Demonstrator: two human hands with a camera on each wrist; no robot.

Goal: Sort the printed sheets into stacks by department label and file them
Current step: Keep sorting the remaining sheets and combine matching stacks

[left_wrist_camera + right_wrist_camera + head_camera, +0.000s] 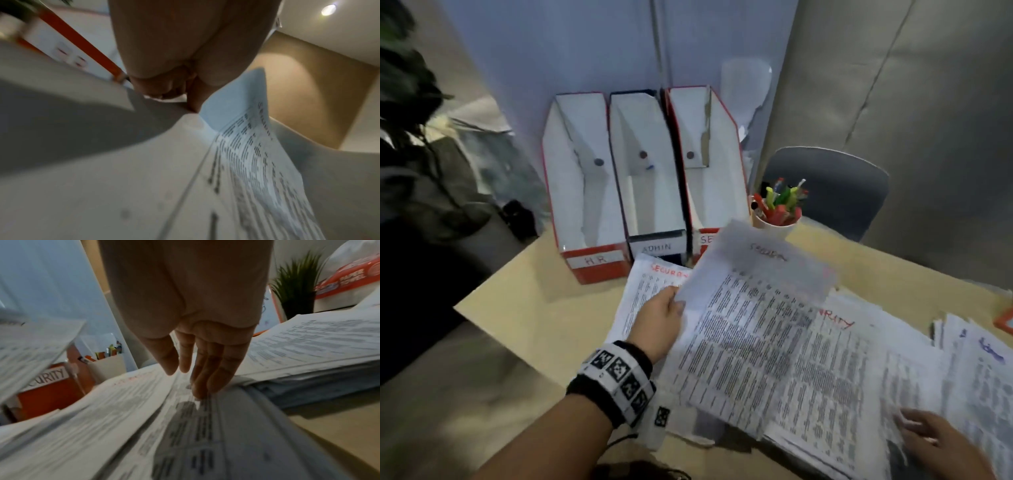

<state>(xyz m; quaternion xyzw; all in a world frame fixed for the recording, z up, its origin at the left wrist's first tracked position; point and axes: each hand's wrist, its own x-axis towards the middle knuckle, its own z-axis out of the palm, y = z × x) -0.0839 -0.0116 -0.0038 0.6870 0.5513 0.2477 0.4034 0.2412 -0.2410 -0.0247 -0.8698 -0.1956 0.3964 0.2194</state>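
Paper sheet [753, 308] pinched by left hand [659, 322], right hand [941, 445] flat on stack [859, 394], pen cup [777, 219] behind

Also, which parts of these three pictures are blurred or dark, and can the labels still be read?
Head view: dim left side; the lifted sheet in the left hand is motion-blurred; HR and ADMIN labels stay legible. Left wrist view: mostly smeared, print unreadable, with ceiling light glare. Right wrist view: near papers streaked; right hand fairly sharp; the "CURITY" label reads.
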